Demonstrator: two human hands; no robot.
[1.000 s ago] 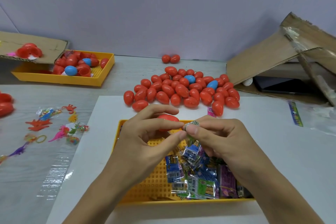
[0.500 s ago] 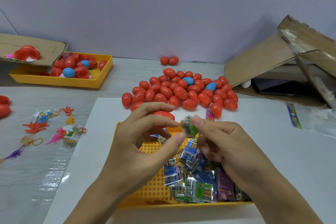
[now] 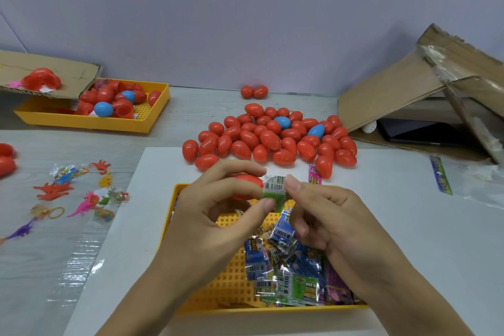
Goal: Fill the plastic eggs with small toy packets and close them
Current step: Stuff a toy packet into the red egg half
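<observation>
We note our left hand point(image 3: 215, 207) curled around a red egg point(image 3: 246, 185), which sits between the thumb and the upper fingers with only its top and right end showing. Just at the egg's 3 o'clock a folded toy packet point(image 3: 275, 191), green with a barcode panel, is pinched from below by our left thumb and from the right by our right hand point(image 3: 327, 224), whose forefinger tip presses the packet's upper right corner while the other fingers curl loosely underneath. Packet and egg touch or nearly touch; we cannot tell whether the egg is open. Both hands hover above the far edge of the near yellow tray point(image 3: 207, 281), our forearms entering from 6 o'clock and converging. Loose packets point(image 3: 289, 267) heap in the tray's right half, at 5 o'clock from the fingers; the left half of its pegged floor is bare. At 12 o'clock the pile of eggs point(image 3: 270, 139) lies close beyond the fingertips on the white sheet point(image 3: 395, 213). At 10 o'clock sits a second yellow tray point(image 3: 90, 123) of eggs, at 9 o'clock small plastic toys point(image 3: 76, 191), at 2 o'clock a cardboard box point(image 3: 409, 90).
</observation>
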